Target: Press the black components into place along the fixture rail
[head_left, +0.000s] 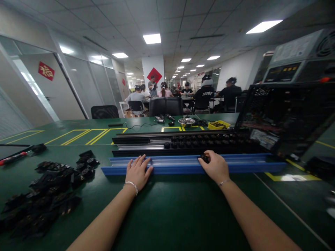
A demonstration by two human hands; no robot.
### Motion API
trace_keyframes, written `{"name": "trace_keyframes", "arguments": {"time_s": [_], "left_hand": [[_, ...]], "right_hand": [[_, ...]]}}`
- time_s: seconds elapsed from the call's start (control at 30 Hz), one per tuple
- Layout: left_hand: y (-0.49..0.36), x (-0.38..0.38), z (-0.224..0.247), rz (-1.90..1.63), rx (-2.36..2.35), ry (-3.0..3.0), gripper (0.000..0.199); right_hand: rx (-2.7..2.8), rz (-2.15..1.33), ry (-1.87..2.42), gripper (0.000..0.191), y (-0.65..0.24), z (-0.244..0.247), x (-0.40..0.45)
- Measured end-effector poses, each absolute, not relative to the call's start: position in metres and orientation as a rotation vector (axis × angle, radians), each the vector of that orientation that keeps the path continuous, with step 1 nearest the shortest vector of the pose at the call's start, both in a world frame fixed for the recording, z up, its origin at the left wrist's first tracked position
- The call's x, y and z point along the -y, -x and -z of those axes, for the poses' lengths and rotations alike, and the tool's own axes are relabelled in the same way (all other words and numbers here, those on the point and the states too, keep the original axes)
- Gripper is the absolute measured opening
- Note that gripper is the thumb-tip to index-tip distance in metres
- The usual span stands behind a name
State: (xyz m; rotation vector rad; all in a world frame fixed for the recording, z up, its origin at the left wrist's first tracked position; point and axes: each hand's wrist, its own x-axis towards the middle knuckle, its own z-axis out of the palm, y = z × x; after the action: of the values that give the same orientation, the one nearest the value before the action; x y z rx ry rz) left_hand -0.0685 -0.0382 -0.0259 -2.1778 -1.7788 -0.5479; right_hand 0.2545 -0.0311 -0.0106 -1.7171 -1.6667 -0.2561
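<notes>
A long blue channel rail (178, 168) lies across the green table in front of me. My left hand (138, 172) rests on its left part, fingers spread over the near wall and into the channel. Toward the right part, my right hand (216, 165) pinches a small black part (205, 158) at the channel; its exact kind I cannot make out. Just behind lies a black rail (131, 152) with a silver inside, and several round black parts (188, 144) sit in a row along it.
Loose black parts (49, 188) are heaped at the left, near a red-tipped tool (15, 158). An open computer case (272, 118) stands at the right. Behind the rails are a metal bowl (186, 121), a yellow tray (218, 124) and cables. Several people sit farther back.
</notes>
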Motion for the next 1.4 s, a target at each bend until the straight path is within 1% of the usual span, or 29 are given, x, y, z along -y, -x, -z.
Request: {"name": "trace_keyframes", "arguments": {"time_s": [0.37, 0.63, 0.77, 1.0, 1.4], "left_hand": [[0.069, 0.03, 0.03, 0.554, 1.762, 2.157, 0.045], [0.07, 0.03, 0.031, 0.472, 1.771, 2.144, 0.044], [0.064, 0.033, 0.028, 0.466, 1.853, 2.113, 0.044], [0.022, 0.041, 0.025, 0.533, 2.139, 1.908, 0.049], [-0.073, 0.051, 0.026, 0.656, 1.976, 2.1, 0.048]], "right_hand": [[1.711, 0.355, 1.588, 0.027, -0.249, 0.018, 0.026], [1.751, 0.253, 1.579, 0.029, -0.247, 0.018, 0.024], [1.767, 0.206, 1.588, 0.031, -0.248, 0.016, 0.024], [1.783, 0.153, 1.551, 0.033, -0.25, 0.014, 0.024], [1.818, 0.177, 1.436, 0.034, -0.245, 0.019, 0.023]]}}
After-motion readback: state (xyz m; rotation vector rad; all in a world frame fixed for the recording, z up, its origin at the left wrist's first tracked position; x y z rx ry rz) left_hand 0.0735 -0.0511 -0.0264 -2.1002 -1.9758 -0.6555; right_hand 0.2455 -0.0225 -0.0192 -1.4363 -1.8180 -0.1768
